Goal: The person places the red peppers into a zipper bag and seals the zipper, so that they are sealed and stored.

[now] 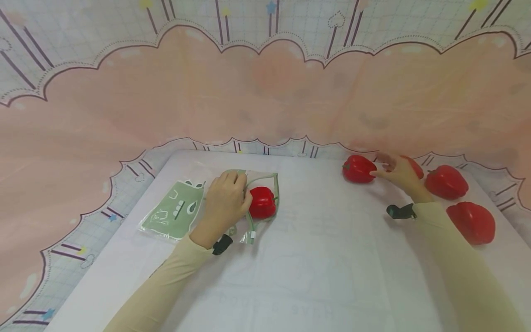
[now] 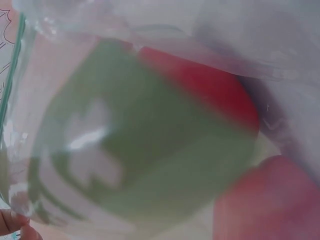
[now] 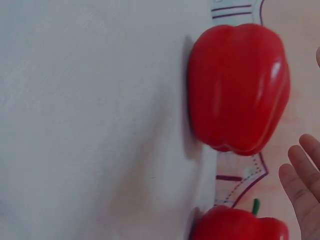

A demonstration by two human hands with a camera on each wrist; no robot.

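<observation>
My left hand (image 1: pixel 226 198) pinches the edge of a clear zip bag (image 1: pixel 176 214) with a green cartoon print; in the left wrist view the fingertips (image 2: pixel 11 222) show at the bag's edge. A red bell pepper (image 1: pixel 262 203) sits inside the bag's green-edged mouth, right beside that hand. Over the far right of the table, my right hand (image 1: pixel 398 173) is held with its fingers spread and holds nothing. Its thumb comes close to another red bell pepper (image 1: pixel 356 168), which lies on its side. That pepper also shows large in the right wrist view (image 3: pixel 237 90).
Behind the right hand a further pepper (image 1: pixel 412 167) is partly hidden. Two more peppers (image 1: pixel 447 181) lie to the right, the nearer one (image 1: pixel 474 223) partly behind the sleeve. A white cloth covers the table (image 1: pixel 315 258), and a patterned curtain (image 1: pixel 265 92) hangs behind it.
</observation>
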